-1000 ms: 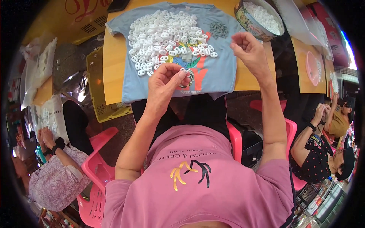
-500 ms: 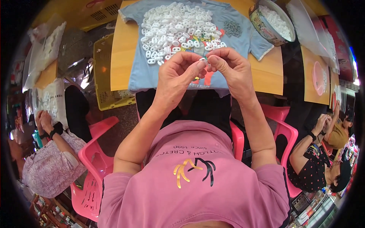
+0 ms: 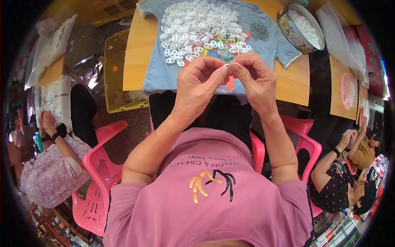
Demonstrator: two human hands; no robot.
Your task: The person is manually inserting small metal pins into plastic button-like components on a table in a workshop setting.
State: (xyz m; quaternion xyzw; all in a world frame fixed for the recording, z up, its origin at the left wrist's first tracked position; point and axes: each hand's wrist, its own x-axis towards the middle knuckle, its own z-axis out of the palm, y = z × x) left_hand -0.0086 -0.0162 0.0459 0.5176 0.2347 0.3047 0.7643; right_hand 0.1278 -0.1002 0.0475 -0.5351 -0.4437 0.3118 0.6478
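My left hand (image 3: 197, 85) and my right hand (image 3: 258, 84) meet over the near edge of the table, fingertips nearly touching. Both pinch at a small white plastic piece (image 3: 226, 65), mostly hidden by thumbs and fingers. Just beyond them, a heap of white oval two-hole plastic pieces (image 3: 197, 24) covers much of a light blue T-shirt (image 3: 158, 76) spread out flat. To the right of the heap, also on the shirt, lies a small pile of grey metal bits (image 3: 259, 31) that look like springs.
The shirt lies on a wooden table (image 3: 294, 88). A round tin (image 3: 288, 29) of white parts stands at its far right. Left of the table is a yellow crate (image 3: 110, 72). Pink chairs (image 3: 92, 206) flank me; people sit at both sides, and a pink basin (image 3: 346, 90) is further right.
The whole view has shifted slightly, so the table sits a little higher and further right. My hands stay together at the fingertips, with the small white piece still between them.
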